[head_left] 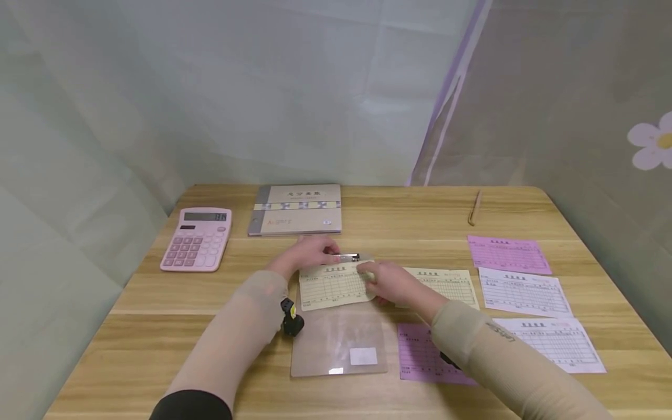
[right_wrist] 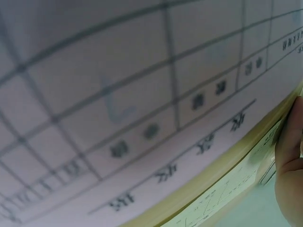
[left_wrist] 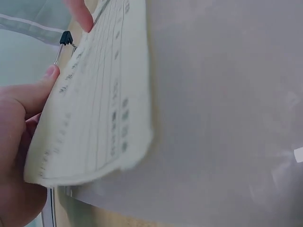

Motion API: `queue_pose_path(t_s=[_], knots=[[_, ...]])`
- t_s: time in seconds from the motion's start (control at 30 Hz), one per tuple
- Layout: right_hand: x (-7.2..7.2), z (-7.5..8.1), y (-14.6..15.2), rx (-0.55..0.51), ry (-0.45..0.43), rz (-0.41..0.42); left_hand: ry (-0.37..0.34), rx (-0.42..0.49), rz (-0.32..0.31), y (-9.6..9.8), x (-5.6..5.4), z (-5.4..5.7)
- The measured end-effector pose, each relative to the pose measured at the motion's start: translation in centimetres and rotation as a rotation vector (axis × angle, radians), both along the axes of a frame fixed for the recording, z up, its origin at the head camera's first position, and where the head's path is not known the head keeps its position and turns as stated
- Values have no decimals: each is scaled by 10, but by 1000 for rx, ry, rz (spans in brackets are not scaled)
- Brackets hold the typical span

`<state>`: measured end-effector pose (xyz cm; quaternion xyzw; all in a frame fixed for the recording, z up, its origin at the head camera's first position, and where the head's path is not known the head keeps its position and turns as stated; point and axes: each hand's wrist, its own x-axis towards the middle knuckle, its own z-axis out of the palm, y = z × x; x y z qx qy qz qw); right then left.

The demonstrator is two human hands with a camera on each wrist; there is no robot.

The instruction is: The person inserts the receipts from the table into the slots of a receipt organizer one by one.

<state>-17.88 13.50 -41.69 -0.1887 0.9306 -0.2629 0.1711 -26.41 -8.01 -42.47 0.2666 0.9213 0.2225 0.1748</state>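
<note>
A translucent clipboard (head_left: 331,335) lies in front of me, with its metal clip (head_left: 348,256) along the far edge. My left hand (head_left: 311,252) grips the clip, thumb on it near the top of a yellow receipt slip (head_left: 332,290). That slip covers the upper part of the board; its near corner lifts slightly in the left wrist view. At the slip's right edge, my right hand (head_left: 395,283) pinches the paper. Whether the slip's top edge is under the clip cannot be made out. A second yellow slip (head_left: 451,284) lies partly behind the right hand.
Right of the board lie a pink slip (head_left: 415,353), another pink slip (head_left: 509,255) and white slips (head_left: 525,291). A pink calculator (head_left: 196,239) is at left, an account book (head_left: 296,210) at the back, a pen (head_left: 475,208) at back right.
</note>
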Motion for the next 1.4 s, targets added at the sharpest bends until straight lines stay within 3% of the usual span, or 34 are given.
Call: queue_pose_path(t_s=[0.27,0.47,0.9,1.07,1.23,1.4], knots=[[-1,-2,5,26,108,118,27,2,6,0,3,0],[0,-2,4,-76,23,19,42,9,14,0,5,1],[1,-4,0,-4,68,-39,40,-2,2,-1,5,0],[2,-4,0,-29,88,-12,50,-9,-2,-1,3,-1],[1,-4,-1,34,173,62,62,-4,-4,-1,2,-2],[1,-2,-3,28,82,14,64,11,-6,-2,4,-3]])
